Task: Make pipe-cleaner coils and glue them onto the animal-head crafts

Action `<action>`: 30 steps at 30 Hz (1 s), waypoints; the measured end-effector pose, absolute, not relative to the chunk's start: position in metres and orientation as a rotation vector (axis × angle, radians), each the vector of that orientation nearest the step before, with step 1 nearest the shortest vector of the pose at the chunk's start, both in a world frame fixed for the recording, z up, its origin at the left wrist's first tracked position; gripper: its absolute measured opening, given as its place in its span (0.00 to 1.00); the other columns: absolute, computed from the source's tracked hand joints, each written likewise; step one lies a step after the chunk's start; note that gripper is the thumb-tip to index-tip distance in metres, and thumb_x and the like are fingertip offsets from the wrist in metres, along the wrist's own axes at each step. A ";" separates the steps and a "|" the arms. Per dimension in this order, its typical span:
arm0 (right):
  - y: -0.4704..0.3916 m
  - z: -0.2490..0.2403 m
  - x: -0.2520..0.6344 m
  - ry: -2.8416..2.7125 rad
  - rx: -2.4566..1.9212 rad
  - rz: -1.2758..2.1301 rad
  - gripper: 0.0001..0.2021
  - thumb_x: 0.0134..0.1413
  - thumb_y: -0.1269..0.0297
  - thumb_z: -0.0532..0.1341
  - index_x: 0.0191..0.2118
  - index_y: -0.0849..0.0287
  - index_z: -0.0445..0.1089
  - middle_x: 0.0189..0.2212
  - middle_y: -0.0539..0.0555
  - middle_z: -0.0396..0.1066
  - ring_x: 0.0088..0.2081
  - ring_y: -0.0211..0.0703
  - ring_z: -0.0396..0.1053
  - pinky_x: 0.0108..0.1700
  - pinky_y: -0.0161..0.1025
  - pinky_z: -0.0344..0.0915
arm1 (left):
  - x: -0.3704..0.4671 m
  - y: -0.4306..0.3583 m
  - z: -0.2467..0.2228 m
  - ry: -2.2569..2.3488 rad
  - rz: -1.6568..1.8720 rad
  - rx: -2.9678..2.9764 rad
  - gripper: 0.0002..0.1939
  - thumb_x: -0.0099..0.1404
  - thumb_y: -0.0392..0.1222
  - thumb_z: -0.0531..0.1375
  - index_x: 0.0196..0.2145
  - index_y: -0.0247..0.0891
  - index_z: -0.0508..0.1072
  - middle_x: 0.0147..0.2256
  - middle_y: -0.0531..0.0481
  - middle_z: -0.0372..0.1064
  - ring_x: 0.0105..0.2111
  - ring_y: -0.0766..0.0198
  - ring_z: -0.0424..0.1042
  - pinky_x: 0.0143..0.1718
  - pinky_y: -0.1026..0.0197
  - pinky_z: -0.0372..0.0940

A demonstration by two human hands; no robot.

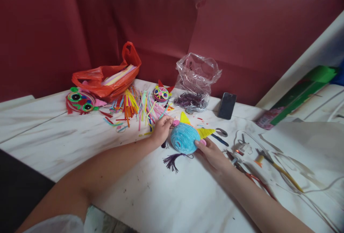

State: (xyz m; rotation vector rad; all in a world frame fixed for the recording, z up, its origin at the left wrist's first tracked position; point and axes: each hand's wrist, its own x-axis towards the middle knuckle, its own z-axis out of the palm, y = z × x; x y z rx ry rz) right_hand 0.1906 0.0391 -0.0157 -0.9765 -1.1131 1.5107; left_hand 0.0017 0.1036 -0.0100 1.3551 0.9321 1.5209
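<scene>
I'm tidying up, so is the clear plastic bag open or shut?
Open: the clear plastic bag gapes at the top, above dark strands.

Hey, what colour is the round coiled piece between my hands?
The round coiled piece is light blue, best seen in the head view.

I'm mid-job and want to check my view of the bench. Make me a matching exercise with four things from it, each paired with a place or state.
Things
1. blue coiled piece
2. red plastic bag
3. clear plastic bag
4. phone

Places and states
A. screen dark
B. dark strands inside
C. between the left hand and the right hand
D. pale strips inside

Right pairs
1-C, 2-D, 3-B, 4-A
</scene>
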 end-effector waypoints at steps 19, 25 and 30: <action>0.040 -0.016 0.191 -1.090 -1.041 1.492 0.17 0.45 0.56 0.66 0.39 0.59 0.67 0.36 0.55 0.73 0.39 0.46 0.70 0.46 0.45 0.64 | -0.001 0.100 -0.009 1.104 1.445 1.410 0.02 0.50 0.35 0.59 0.24 0.37 0.72 0.25 0.52 0.71 0.28 0.65 0.70 0.32 0.62 0.62; 0.040 -0.017 0.192 -1.119 -1.056 1.484 0.17 0.44 0.55 0.66 0.38 0.59 0.67 0.36 0.54 0.73 0.39 0.46 0.70 0.45 0.45 0.65 | 0.000 0.100 -0.009 1.105 1.455 1.403 0.02 0.50 0.37 0.60 0.24 0.37 0.73 0.25 0.51 0.72 0.28 0.64 0.70 0.32 0.62 0.63; 0.040 -0.019 0.192 -1.120 -1.080 1.456 0.17 0.42 0.55 0.67 0.37 0.58 0.67 0.34 0.53 0.73 0.38 0.46 0.69 0.44 0.45 0.64 | 0.000 0.102 -0.010 1.116 1.460 1.389 0.03 0.48 0.38 0.61 0.22 0.36 0.71 0.22 0.52 0.69 0.25 0.66 0.68 0.27 0.64 0.62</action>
